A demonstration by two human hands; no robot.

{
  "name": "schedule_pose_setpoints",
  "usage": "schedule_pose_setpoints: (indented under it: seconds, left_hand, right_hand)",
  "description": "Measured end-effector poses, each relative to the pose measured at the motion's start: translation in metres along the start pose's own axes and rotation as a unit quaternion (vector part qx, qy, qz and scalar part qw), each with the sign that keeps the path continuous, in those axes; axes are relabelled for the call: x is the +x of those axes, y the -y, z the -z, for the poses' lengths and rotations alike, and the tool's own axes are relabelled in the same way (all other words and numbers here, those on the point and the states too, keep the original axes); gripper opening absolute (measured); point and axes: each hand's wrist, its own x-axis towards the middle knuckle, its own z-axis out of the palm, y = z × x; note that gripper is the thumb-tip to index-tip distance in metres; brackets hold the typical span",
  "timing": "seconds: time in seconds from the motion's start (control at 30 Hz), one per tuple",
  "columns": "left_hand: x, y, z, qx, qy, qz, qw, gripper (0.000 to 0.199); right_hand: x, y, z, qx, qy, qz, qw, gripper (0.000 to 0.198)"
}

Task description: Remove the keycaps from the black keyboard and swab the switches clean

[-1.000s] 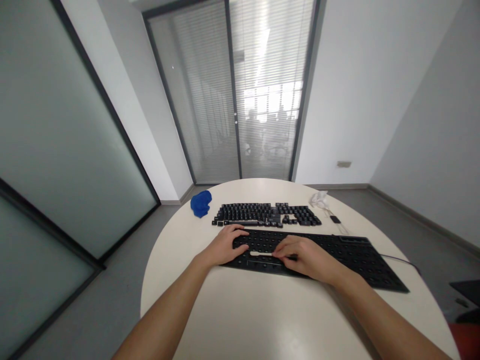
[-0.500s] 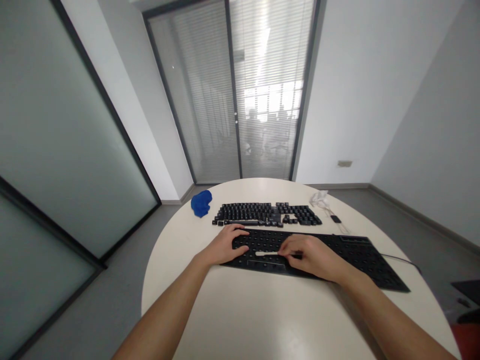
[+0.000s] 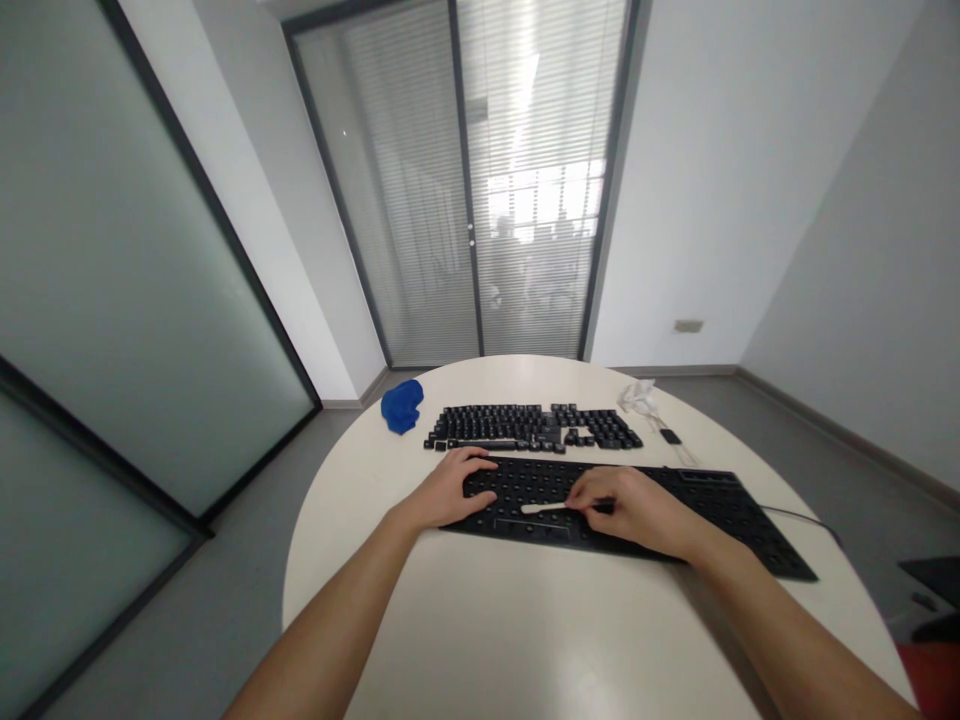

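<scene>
A black keyboard (image 3: 525,482) with its keycaps off lies on the round table, bare switch positions showing. My left hand (image 3: 454,488) rests on its left end, thumb and fingers spread apart over the surface. My right hand (image 3: 626,508) is closed in a pinch on a thin stick with a white tip, which looks like a cotton swab (image 3: 544,508). The swab points left, its tip low over the keyboard's front rows just above the long space bar slot. Whether the tip touches the keyboard I cannot tell.
Behind the keyboard, loose black keycaps (image 3: 491,422) lie in keyboard order. A blue cloth-like item (image 3: 402,406) sits at back left. Crumpled white material (image 3: 637,397) and a small black object (image 3: 670,437) lie at back right. A cable (image 3: 799,518) leaves the keyboard's right side.
My right hand has moved slightly to the right along the keyboard, taking the cotton swab with it. My left hand stays in place.
</scene>
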Motion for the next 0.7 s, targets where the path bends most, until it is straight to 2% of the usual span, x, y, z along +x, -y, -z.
schedule_pose_setpoints:
  seconds: [0.2,0.7]
  left_hand:
    - [0.001,-0.003,-0.001,0.003,0.005,0.000,1.000,0.042]
    - [0.002,-0.004,-0.001,-0.003,0.007,0.002,1.000,0.041]
  right_hand:
    - [-0.006,-0.006,0.005,0.005,-0.001,-0.012,1.000,0.023]
    - [-0.016,-0.012,0.018,0.023,0.006,-0.098,0.995,0.020]
